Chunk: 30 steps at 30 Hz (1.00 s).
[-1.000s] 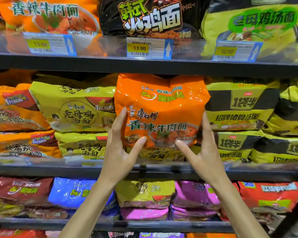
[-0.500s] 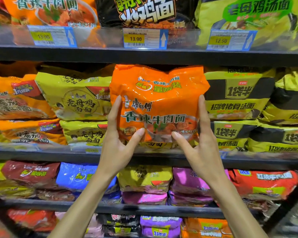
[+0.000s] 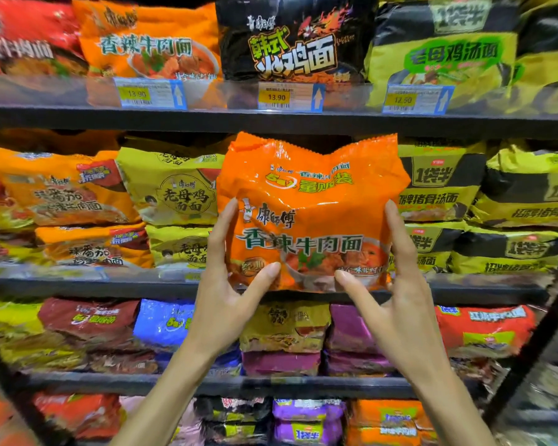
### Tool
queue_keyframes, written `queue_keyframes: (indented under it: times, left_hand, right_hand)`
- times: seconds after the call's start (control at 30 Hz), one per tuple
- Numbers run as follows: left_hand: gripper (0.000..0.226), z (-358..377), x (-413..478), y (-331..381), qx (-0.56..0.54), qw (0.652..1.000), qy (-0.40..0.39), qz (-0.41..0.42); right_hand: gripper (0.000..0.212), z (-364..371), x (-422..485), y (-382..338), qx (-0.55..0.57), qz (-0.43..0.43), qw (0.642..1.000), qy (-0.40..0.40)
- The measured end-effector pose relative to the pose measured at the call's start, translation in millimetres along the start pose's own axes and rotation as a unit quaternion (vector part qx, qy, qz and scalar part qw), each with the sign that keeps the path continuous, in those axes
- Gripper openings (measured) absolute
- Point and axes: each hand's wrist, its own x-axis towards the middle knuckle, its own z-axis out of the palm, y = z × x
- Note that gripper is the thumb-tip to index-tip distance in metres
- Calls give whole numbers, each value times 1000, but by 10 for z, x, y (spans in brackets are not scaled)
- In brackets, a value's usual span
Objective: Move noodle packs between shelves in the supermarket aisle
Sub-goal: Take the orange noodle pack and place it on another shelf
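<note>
The left hand [image 3: 226,304] and right hand [image 3: 397,304] are gripping the orange noodle pack [image 3: 313,201] by its lower sides, thumbs pressing its front. It is sitting further out than a second ago, its bottom now overlapping the middle shelf [image 3: 78,286] edge.

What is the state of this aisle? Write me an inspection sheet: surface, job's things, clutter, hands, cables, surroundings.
Surface: middle shelf, dark, stocked with stacked packs.
Job's things: orange noodle pack, upright, held in front of the middle shelf; matching orange pack on the upper shelf.
Clutter: nothing seen.
Hands: left hand and right hand pinch the pack's lower sides, thumbs on its front.
Cables: nothing seen.
Surroundings: yellow packs left of it, price tags above, more packs below.
</note>
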Motion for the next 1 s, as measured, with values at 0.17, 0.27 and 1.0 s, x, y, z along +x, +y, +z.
queue_keyframes:
  times: [0.17,0.27,1.0]
  left_hand:
    - [84,-435,-163,200,5,1000,-5,5]
    - [86,-811,-304,275,-3,1000,-6,-8]
    - [84,-2387,-17,764,57,991,83,88]
  right_hand:
    - [92,134,-201,-508,-10,8,1000,5]
    - [86,323,-356,-819,-2,6,1000,5]
    - [83,1066,200,-2099,52,-108,992,34]
